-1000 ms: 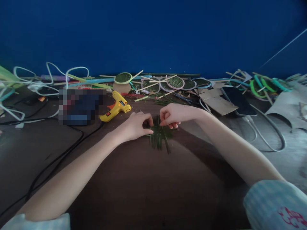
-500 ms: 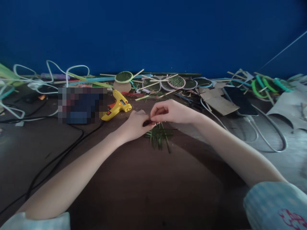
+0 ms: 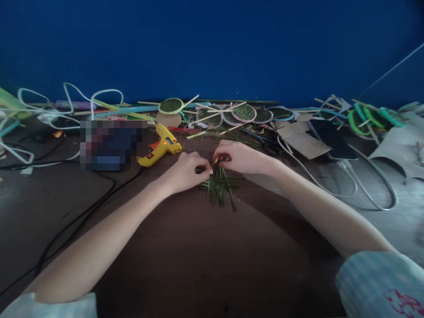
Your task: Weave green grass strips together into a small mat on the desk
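2 hands: L hand [image 3: 188, 173] thumb/index pinched, R hand [image 3: 240, 157] fingers curled; grip on strip can't tell | Chg: R tips no longer overlap L's; crossed green strips [image 3: 218, 191] more exposed, handling judged ongoing | Strips flat on dk tbl [image 3: 205, 251], at fingertips | Glue gun [image 3: 161, 148] nr L hand; rimmed discs [image 3: 244, 113] at rear, blue wall [image 3: 212, 48] behind

There are two hands [image 3: 189, 172] [image 3: 236, 157], two sleeves [image 3: 380, 282] [image 3: 62, 305], one loose weave of green strips [image 3: 219, 187], one glue gun [image 3: 162, 145] and one phone [image 3: 333, 140].
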The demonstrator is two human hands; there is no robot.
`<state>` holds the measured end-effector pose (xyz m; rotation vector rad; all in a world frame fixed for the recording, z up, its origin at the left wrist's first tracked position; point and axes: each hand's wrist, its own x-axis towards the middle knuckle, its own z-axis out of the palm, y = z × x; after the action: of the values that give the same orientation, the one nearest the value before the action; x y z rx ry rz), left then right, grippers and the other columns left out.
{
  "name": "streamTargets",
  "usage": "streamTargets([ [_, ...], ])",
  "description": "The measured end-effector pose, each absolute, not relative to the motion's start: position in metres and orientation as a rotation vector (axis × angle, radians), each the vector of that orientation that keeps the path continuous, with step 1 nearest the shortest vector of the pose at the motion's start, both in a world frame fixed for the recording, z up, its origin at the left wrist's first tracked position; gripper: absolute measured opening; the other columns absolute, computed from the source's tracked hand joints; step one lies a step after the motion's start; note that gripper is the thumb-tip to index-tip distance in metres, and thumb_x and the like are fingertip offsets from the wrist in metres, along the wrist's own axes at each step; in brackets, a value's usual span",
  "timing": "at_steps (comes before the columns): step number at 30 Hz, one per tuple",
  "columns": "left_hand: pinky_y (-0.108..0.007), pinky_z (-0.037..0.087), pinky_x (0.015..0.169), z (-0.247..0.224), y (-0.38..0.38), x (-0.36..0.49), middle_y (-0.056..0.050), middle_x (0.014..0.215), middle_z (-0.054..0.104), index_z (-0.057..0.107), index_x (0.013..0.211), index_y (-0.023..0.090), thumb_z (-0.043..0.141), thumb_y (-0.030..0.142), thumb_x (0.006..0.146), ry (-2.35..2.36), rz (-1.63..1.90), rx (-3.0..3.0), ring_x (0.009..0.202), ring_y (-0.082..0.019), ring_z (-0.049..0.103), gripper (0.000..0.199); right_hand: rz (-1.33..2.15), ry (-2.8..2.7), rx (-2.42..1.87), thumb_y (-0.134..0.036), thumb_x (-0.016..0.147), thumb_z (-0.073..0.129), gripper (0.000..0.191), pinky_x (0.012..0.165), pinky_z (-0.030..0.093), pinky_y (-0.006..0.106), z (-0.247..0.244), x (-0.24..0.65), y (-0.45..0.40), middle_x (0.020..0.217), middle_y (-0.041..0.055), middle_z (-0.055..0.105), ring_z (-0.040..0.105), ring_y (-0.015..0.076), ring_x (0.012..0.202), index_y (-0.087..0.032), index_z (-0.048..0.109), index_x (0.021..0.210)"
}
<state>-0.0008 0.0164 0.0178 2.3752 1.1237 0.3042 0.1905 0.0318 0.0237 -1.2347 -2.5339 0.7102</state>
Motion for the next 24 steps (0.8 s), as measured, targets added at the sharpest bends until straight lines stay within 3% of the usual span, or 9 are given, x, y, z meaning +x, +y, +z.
streamTargets([
  [24, -0.036, 0.038, 0.083, 0.0152, 0.0190, -0.0019, -0.003, 0.077, 0.061, 0.064, 0.074, 0.018, 0.049, 0.024, 0.080, 1.068, 0.328, 2.393, 0.079, -0.017, 0.053, 0.017, 0.795, -2.514, -1.126, -0.013, 0.068, 0.055, 0.008, 0.065, 0.034, 0.023, 0.0291, 0.1857, 0.0299, 0.077, 0.0015, 0.055, 0.047, 0.0125, 0.072, -0.017, 0.053, 0.075],
])
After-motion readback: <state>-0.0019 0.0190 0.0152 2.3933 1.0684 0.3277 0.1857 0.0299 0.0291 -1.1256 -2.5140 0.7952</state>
